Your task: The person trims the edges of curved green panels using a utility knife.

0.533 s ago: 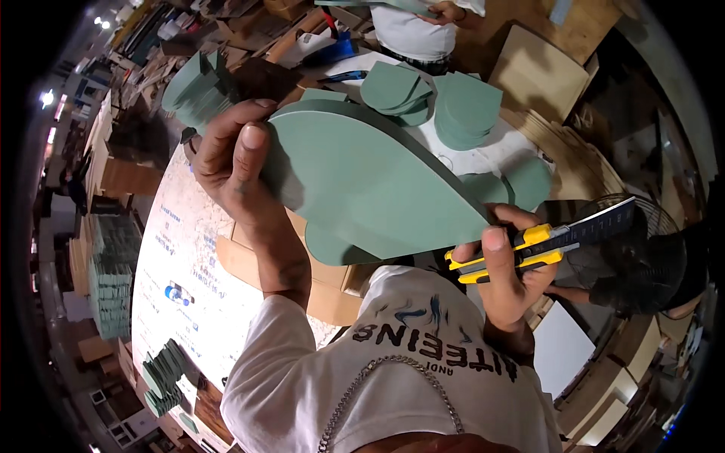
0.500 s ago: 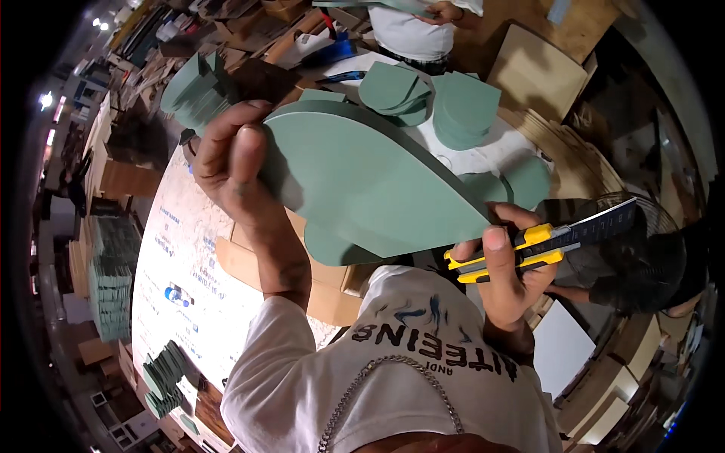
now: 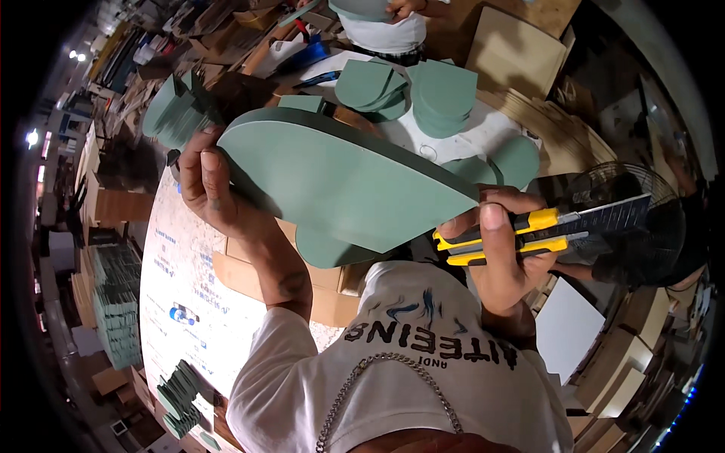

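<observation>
A green board with one rounded end and a square-cut end is held up between my hands, its thick edge turned upward. My left hand is closed round the rounded end, thumb against the face. At the pointed corner, my right hand pinches the board between thumb and fingers. Tucked in that same hand is a yellow and black utility knife, its long blade pointing out to the right. Below the held board, part of another green board shows over an open cardboard box.
Stacks of green rounded boards stand on the white table, with another stack at far left. Beyond the table a person in a white shirt holds a green piece. A fan stands at right, beside dark-clothed legs.
The held board has shifted left and tilted, so more of its thick edge shows. Both hands moved with it, keeping their grips, and the knife blade stays extended.
</observation>
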`<state>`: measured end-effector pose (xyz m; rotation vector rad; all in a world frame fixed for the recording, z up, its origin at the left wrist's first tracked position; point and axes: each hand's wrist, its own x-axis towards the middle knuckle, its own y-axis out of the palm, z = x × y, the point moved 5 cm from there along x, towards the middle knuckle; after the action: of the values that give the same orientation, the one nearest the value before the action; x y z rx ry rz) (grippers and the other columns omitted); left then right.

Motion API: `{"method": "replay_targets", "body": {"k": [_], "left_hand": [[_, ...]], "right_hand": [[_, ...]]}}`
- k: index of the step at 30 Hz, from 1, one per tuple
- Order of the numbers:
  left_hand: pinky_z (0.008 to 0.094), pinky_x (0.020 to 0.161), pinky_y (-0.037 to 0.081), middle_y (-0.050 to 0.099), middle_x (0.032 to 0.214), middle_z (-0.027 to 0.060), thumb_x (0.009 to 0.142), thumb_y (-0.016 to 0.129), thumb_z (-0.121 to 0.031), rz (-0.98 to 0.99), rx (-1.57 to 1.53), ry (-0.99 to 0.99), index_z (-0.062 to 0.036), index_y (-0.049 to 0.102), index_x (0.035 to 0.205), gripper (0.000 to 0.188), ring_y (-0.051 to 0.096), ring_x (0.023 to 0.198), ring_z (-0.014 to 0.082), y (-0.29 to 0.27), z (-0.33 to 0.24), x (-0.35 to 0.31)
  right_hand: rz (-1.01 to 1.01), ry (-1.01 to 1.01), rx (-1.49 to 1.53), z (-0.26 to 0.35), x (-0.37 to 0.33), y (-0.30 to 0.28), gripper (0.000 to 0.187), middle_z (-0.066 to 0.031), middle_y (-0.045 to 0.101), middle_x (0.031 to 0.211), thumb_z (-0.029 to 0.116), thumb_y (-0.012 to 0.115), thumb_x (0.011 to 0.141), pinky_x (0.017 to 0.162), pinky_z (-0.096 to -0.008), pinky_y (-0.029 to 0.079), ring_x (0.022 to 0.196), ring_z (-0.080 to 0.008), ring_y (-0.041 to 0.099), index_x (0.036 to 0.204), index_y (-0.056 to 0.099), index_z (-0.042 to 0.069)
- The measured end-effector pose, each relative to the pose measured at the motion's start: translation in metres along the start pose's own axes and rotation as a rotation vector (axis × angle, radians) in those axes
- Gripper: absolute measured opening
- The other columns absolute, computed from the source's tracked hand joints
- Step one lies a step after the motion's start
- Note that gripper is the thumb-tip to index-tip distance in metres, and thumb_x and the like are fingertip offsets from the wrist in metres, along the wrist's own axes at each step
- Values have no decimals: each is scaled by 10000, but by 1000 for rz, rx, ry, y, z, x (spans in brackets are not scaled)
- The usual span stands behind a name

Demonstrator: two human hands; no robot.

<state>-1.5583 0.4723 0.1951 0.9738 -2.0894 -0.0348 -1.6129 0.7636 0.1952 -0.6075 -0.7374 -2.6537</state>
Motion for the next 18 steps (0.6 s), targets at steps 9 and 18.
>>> {"method": "replay_targets", "body": {"k": [9,18], "left_hand": [[259,690,523,668,915,124,927,542,-158,-22,63,42,38,617,1046,241,653,778,164,0,4,-8],[307,782,520,659,922,143,878,627,-161,-2,6,96,26,639,984,216,643,820,202,10,-12,-12]], "right_hand": [[-59,75,-389,0,3,-5,383,-38,623,800,104,823,731,570,-188,429,652,-58,545,1003,592,-34],[-106,212,-191,-2,2,-5,253,-73,616,762,95,756,805,542,-212,465,601,-88,586,930,595,-54]]}}
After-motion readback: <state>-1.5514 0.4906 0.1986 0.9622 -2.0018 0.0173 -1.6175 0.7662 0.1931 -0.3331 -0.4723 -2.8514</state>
